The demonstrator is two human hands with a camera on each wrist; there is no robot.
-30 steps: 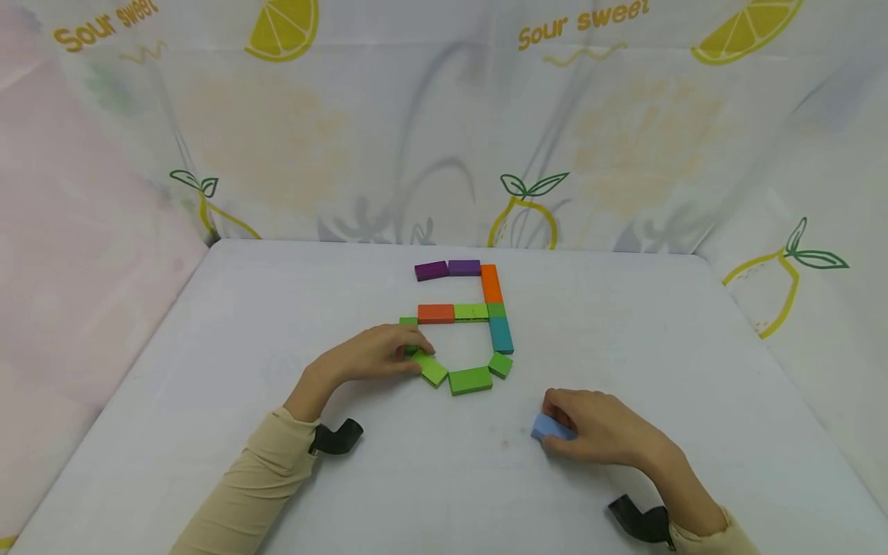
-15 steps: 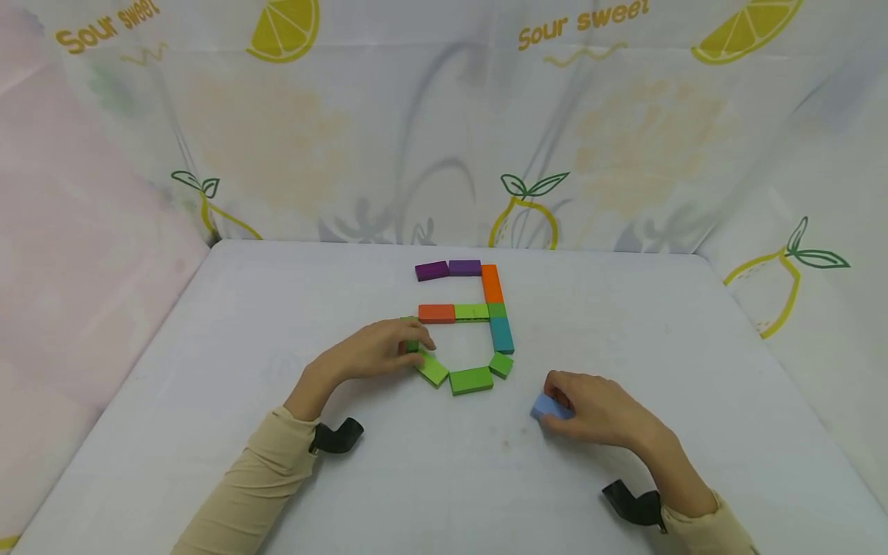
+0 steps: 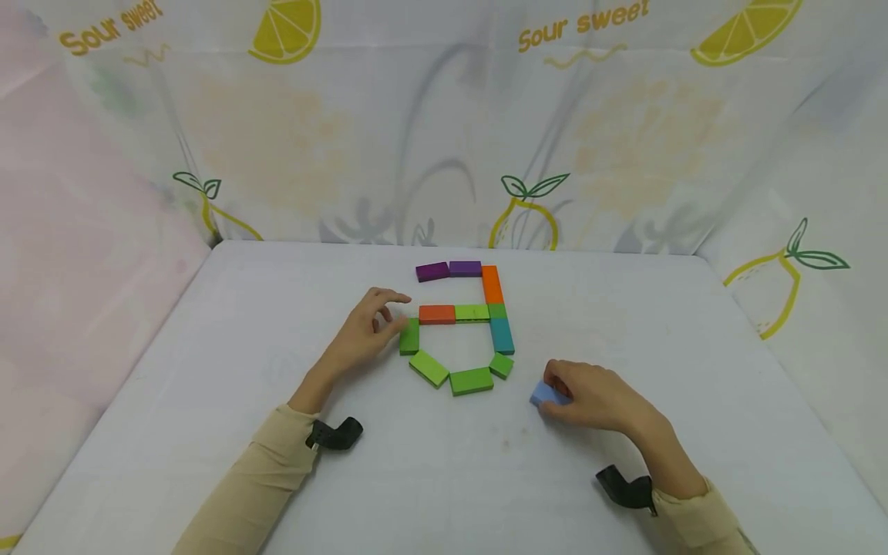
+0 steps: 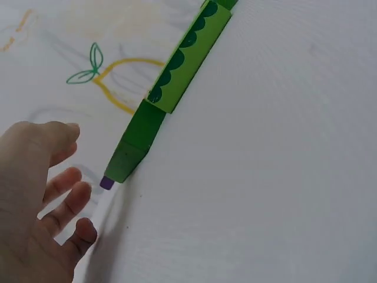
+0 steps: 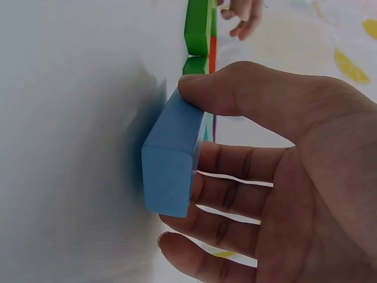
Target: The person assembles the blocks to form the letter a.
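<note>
My right hand (image 3: pixel 593 397) pinches a light blue block (image 3: pixel 546 394) between thumb and fingers, low over the table to the right of the block figure. In the right wrist view the blue block (image 5: pixel 168 177) has smooth faces, and the thumb lies on its far end. My left hand (image 3: pixel 364 331) holds nothing; its loosely bent fingers are just left of the figure, near the green upright block (image 3: pixel 409 338) and the red-orange block (image 3: pixel 437 314). The left wrist view shows that hand (image 4: pixel 41 194) apart from a row of green blocks (image 4: pixel 134 140).
The figure also has two purple blocks (image 3: pixel 465 269), an orange block (image 3: pixel 492 284), a teal block (image 3: pixel 502 336), and light green blocks (image 3: pixel 472 381) along its curved bottom. A white cloth covers the table (image 3: pixel 277 493). Lemon-print fabric (image 3: pixel 388 139) hangs behind.
My left hand has left the slanted light green block and moved up and left. My right hand has carried the blue block away from me across the table.
</note>
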